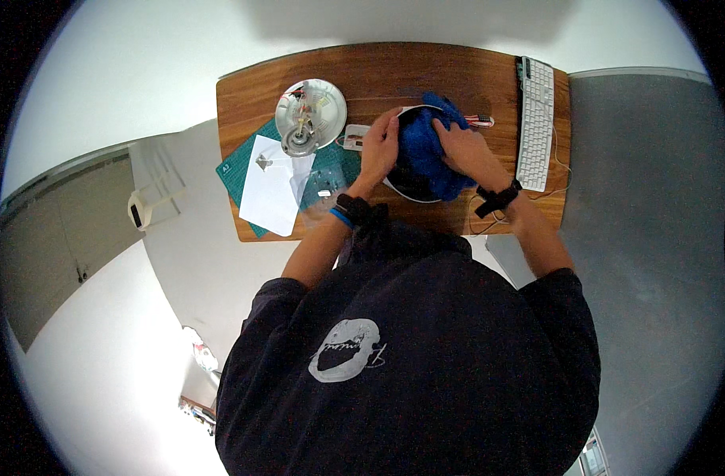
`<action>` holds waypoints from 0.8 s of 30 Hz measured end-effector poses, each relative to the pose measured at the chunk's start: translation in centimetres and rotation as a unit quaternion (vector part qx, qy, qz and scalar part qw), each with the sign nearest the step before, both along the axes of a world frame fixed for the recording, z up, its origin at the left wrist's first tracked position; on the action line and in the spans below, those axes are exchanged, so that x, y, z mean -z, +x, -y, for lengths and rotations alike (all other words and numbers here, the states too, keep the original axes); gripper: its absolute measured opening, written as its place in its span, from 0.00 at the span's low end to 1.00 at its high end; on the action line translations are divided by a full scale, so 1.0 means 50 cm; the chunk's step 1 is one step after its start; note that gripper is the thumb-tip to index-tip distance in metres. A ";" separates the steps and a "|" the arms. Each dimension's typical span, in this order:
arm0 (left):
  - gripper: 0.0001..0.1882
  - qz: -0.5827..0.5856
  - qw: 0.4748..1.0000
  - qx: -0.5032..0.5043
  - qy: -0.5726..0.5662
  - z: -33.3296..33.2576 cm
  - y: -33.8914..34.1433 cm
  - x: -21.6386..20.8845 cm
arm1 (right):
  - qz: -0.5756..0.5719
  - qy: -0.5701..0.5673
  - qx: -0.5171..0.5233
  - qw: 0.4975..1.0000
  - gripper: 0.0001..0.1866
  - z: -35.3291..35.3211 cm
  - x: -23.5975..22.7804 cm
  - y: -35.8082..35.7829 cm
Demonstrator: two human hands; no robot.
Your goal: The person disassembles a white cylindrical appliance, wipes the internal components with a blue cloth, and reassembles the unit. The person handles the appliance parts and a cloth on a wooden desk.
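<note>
In front of me on the wooden table is a round, black, bowl-like part with a white rim (408, 197). My left hand (381, 149) grips its left edge, fingers closed along the rim. A bunched, fluffy blue cloth (424, 155) covers much of the black surface and hangs over its right side. My right hand (464, 151) presses into this cloth with its fingers closed on it; the fingertips are partly hidden in the folds. Just left of my left hand lies a small white boxy part (355, 137).
To the left, a white round base with a clear wired assembly (315, 111) stands by a green cutting mat (234, 173). White paper (271, 190) and a clear plastic piece (324, 184) lie there. A white keyboard (536, 123), thin cables (489, 224) and a wired connector (480, 120) are right.
</note>
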State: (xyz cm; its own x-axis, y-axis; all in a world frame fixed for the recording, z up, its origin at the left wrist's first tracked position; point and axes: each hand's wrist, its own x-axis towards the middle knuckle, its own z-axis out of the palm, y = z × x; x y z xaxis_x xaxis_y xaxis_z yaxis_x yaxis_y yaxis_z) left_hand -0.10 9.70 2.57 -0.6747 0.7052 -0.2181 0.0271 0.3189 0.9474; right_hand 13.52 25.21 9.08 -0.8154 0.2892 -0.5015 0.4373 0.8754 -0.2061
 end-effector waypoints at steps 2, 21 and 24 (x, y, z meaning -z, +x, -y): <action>0.21 0.006 1.000 -0.005 0.002 0.003 0.004 0.005 | 0.043 -0.013 -0.057 0.997 0.45 0.007 0.015 0.021; 0.21 0.059 0.992 -0.105 0.035 -0.010 -0.032 0.050 | -0.083 -0.126 -0.131 0.980 0.37 0.068 0.003 -0.005; 0.22 0.019 0.994 -0.109 0.013 -0.006 -0.028 0.048 | -0.057 -0.102 -0.129 0.985 0.40 0.049 -0.023 0.027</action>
